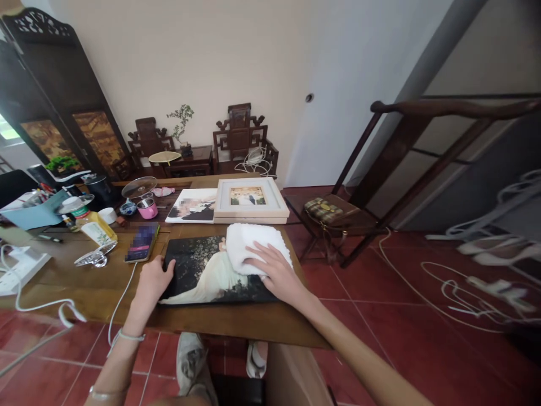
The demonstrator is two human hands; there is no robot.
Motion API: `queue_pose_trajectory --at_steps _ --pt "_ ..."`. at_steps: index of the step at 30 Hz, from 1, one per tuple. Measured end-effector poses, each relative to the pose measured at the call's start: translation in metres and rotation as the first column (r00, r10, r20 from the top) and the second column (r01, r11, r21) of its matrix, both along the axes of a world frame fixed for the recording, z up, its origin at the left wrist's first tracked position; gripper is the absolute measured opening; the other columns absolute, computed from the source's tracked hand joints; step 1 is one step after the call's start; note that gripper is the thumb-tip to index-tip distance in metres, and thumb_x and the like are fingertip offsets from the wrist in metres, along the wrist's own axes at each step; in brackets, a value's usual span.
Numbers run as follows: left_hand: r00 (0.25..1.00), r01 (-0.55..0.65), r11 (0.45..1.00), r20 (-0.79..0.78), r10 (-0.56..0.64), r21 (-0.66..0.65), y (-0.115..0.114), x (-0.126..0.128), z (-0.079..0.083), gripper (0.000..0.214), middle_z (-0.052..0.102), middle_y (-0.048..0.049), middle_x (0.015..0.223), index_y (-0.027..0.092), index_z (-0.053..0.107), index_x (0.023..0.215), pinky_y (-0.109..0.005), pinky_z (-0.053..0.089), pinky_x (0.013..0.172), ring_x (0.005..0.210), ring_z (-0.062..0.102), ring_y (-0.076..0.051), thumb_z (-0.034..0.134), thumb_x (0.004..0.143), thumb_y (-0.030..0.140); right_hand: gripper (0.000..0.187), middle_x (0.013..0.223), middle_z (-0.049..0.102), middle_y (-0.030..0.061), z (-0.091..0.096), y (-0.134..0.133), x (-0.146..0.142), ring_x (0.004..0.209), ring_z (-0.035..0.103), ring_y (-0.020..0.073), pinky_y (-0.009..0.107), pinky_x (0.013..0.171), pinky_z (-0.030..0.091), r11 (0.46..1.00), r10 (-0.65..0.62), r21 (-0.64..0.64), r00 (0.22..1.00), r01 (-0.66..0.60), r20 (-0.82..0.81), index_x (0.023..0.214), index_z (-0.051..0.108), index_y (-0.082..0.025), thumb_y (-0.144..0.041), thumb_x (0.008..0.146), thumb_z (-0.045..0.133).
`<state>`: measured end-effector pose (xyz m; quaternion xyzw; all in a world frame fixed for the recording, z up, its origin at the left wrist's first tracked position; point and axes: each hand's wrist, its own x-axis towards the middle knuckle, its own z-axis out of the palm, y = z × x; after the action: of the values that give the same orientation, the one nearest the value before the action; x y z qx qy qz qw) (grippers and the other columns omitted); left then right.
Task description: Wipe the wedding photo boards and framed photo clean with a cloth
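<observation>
Right hand (276, 268): fingers extended and slightly spread, palm down over the cloth; we note no pinch.
White cloth (245, 242): folded, under the right hand, covering the far right part of the photo panel.
Left hand (153, 279): thumb at the panel's left edge; whether this grip pinches it we cannot tell.
Photo panel (211, 270): dark ground, figure in a long pale gown; flat on the bench, between both hands.
Bench (270, 324): brown wood, its near edge just before the panel.
Phone (142, 243): screen up, left of the panel; white cable (123, 296) running toward us.
Framed picture (251, 200): pale frame, just beyond the cloth; a second photo print (192, 206) beside it on the left.
Left end: we list a hair clip (96, 255), a bottle (96, 228) of yellowish liquid, a pink cup (147, 208) and a white power strip (23, 268).
Right, off the bench: dark wooden chair (363, 225), a checked bag (323, 208) on its seat.
</observation>
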<state>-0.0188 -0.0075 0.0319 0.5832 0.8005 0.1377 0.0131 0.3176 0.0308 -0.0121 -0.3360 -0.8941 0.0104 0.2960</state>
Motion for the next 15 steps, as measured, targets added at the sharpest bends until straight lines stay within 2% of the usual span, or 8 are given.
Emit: queue_pose_trajectory --at_steps 6,10,15 --pt "0.993 -0.034 0.996 -0.110 0.044 0.086 -0.006 0.024 -0.007 0.046 0.068 -0.0246 0.095 0.003 0.062 0.109 -0.041 0.048 0.079 0.093 0.065 -0.035 0.034 0.092 0.035 0.070 0.140 0.051 0.0040 0.001 -0.002 0.001 0.139 0.032 0.0237 0.051 0.112 0.026 1.000 -0.017 0.010 1.000 0.017 0.011 0.118 0.063 -0.023 0.006 0.059 0.038" --pt "0.994 -0.004 0.992 -0.105 0.017 0.123 -0.003 0.020 -0.013 0.046 0.067 -0.0223 0.093 0.002 0.063 0.106 -0.040 0.048 0.083 0.093 0.065 -0.034 0.035 0.092 0.035 0.068 0.140 0.051 0.0043 0.001 -0.003 0.001 0.139 0.032 0.0235 0.051 0.112 0.026 1.000 -0.023 -0.002 1.000 0.023 0.007 0.118 0.063 -0.023 0.004 0.060 0.039" --pt "0.998 0.009 0.988 -0.064 0.001 0.156 0.003 0.010 -0.019 0.045 0.066 -0.0186 0.099 0.006 0.063 0.107 -0.039 0.047 0.089 0.096 0.064 -0.030 0.038 0.090 0.039 0.067 0.140 0.052 0.0044 0.003 -0.003 0.004 0.138 0.034 0.0244 0.051 0.113 0.025 0.999 -0.031 -0.021 1.000 0.031 0.001 0.120 0.063 -0.023 0.002 0.062 0.040"
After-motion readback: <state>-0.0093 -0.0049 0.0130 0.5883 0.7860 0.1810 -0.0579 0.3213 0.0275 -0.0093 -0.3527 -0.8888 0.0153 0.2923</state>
